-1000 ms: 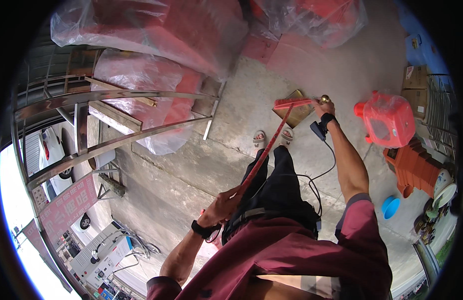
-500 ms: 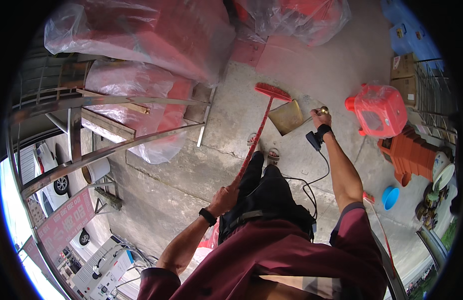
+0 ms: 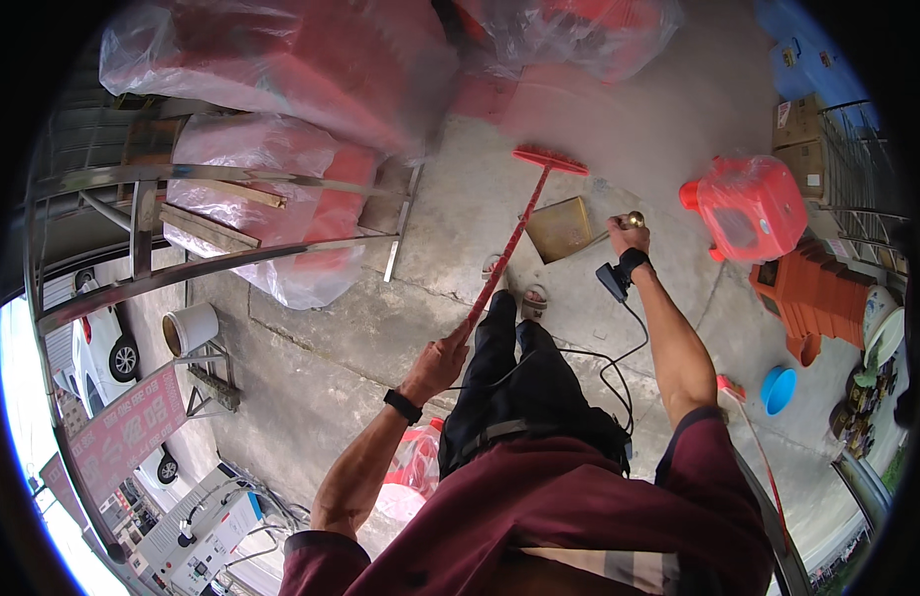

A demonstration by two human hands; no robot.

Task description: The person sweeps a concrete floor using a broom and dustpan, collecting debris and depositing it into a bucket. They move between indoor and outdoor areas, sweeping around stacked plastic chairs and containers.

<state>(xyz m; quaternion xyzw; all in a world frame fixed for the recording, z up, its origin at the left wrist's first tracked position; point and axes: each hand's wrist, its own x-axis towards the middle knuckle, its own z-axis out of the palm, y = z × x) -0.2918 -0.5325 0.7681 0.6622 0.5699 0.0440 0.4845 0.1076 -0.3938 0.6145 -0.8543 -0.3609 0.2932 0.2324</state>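
**A broom in one hand, a dustpan in the other**

The person's left hand [image 3: 438, 366] has its fingers wrapped around the stick of a red broom [image 3: 506, 246]. The grip is high on the stick, which likely lets the long broom reach the floor [image 3: 321, 368] without much bending. The broom's head is far out past the left fingers, and past the toes too.

The right hand [image 3: 630, 236] has its fingers curled around the handle of a gold-brown dustpan [image 3: 559, 228]. A shiny round knob [image 3: 635, 220] pokes out past those fingers; it may help stop the handle from slipping away. The pan is just left of the right fingers, a bit nearer the feet than the broom's head, with a small gap between the two. Having one tool in each hand probably lets them stay this close together.

Some parts are hard to see. The undersides of the right fingers are tucked away, and most of the handle is hidden. From straight above, the pan seems to rest on the floor, but that is not sure. The top end of the broom stick is lost behind the left hand. Below the left fingers, the shirt [image 3: 539, 507] covers part of a red thing [image 3: 417, 459], so nobody can tell what it is.
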